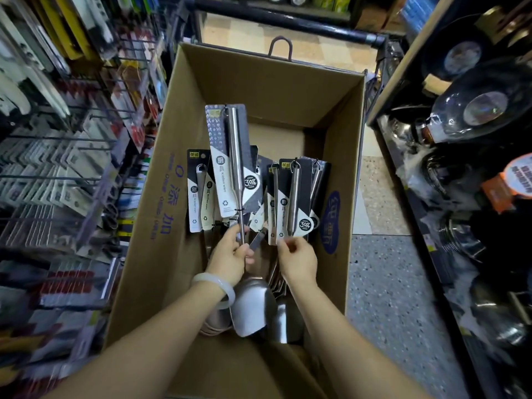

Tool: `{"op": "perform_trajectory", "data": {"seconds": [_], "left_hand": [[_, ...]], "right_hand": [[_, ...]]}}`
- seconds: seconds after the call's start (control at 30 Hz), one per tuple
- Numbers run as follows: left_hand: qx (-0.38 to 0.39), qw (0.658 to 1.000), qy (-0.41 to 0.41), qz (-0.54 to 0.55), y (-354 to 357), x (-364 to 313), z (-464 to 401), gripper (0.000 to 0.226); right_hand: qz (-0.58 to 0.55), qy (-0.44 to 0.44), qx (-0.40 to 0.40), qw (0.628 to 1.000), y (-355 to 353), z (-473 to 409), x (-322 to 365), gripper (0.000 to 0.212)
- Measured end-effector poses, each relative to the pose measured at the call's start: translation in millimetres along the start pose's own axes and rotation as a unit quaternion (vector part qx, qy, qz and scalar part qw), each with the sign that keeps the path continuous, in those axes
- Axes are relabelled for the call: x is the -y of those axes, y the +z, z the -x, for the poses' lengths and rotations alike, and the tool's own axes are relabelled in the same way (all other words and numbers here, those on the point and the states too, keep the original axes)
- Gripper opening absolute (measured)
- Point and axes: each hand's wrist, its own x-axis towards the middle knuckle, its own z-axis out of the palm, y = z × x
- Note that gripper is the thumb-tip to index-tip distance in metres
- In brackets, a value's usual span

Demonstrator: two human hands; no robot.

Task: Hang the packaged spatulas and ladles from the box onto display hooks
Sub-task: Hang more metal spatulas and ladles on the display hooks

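Left hand [230,256] grip clamped on spatula [236,168] shaft, lifted. Right hand [299,259] pinching next card [293,203]. Box [259,82] beneath grips well stocked; hanging mostly ahead.

Two bare forearms are seen entering from the lower edge of the frame; no sleeves are visible. A smooth, pale, translucent bangle [214,287] is worn on the left wrist. The right wrist is bare. Short, unpainted nails are noted on both hands.

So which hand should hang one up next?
Probably the left hand: it already grips a packaged spatula lifted above the box, and the display hooks are on its side.
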Motion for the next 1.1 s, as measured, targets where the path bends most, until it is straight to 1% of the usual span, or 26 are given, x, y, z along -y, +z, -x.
{"op": "perform_trajectory", "data": {"seconds": [0.03, 0.07, 0.13, 0.17, 0.23, 0.3, 0.43, 0.53, 0.6, 0.67, 0.77, 0.87, 0.93, 1.1], "left_hand": [[0.006, 1.000, -0.007, -0.004, -2, 1, 1, 0.034], [0.010, 1.000, -0.009, -0.009, -4, 3, 0, 0.035], [0.013, 1.000, -0.013, -0.013, -8, 5, 1, 0.036], [0.011, 1.000, -0.016, -0.010, -9, 5, 1, 0.034], [0.007, 1.000, -0.020, 0.000, -11, 5, 1, 0.031], [0.010, 1.000, -0.010, 0.000, -14, 3, 1, 0.028], [0.007, 1.000, 0.002, -0.006, -18, -1, 1, 0.028], [-0.002, 1.000, 0.008, -0.011, -22, -2, 3, 0.030], [-0.008, 1.000, 0.009, -0.006, -25, -6, 6, 0.031], [-0.015, 1.000, 0.008, -0.001, -29, -12, 10, 0.032], [-0.026, 1.000, 0.009, 0.014, -35, -24, 18, 0.033], [-0.038, 0.999, 0.034, 0.017, -42, -40, 26, 0.035], [-0.048, 0.997, 0.051, 0.029, -47, -55, 33, 0.031], [-0.082, 0.989, 0.112, 0.044, -64, -101, 55, 0.030]], "right_hand": [[0.046, 0.045, 0.007, 0.998, 3, -1, -15, 0.029], [0.085, 0.080, 0.030, 0.993, 7, -1, -28, 0.035], [0.124, 0.110, 0.070, 0.984, 15, -3, -46, 0.040], [0.129, 0.114, 0.071, 0.983, 17, -4, -49, 0.038], [0.130, 0.108, 0.058, 0.984, 18, -9, -51, 0.029], [0.149, 0.097, 0.064, 0.982, 18, -14, -51, 0.021], [0.226, 0.056, 0.073, 0.970, 19, -12, -53, 0.019], [0.230, 0.012, 0.064, 0.971, 16, 1, -50, 0.019], [0.207, -0.046, 0.062, 0.975, 12, 10, -42, 0.017], [0.147, -0.105, 0.067, 0.981, 6, 18, -26, 0.014], [0.066, -0.157, 0.071, 0.983, -7, 25, 10, 0.013], [0.004, -0.210, 0.062, 0.976, -23, 31, 48, 0.011], [-0.030, -0.238, 0.066, 0.969, -35, 39, 72, 0.013], [-0.091, -0.260, 0.094, 0.957, -48, 46, 115, 0.018]]}}
